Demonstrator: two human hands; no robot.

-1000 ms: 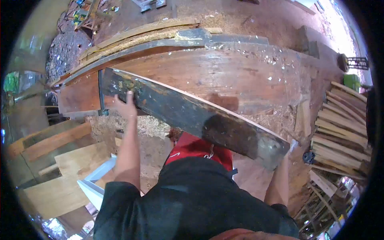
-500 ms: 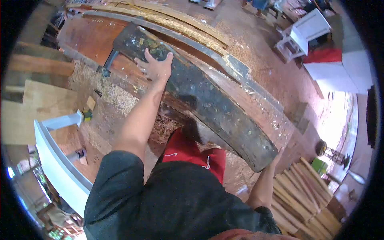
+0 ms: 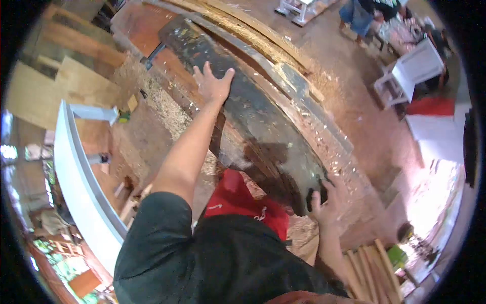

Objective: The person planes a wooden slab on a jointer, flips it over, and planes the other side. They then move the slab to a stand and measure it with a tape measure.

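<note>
Steadying the dark plank (image 3: pixel 253 114), the left hand (image 3: pixel 212 85) lies spread flat; the right hand (image 3: pixel 326 202) splays at its end. Sawdust (image 3: pixel 163 107) may let it slide

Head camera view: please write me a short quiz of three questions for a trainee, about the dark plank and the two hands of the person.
1. True or false: the left hand lies flat, with its fingers spread, on the dark plank.
2. Choose one: where is the right hand? A) at the near end of the plank; B) flat on the floor; C) around a hammer.
3. Short answer: what colour is the chair at the upper right?

Key: 1 true; 2 A; 3 white.
</note>
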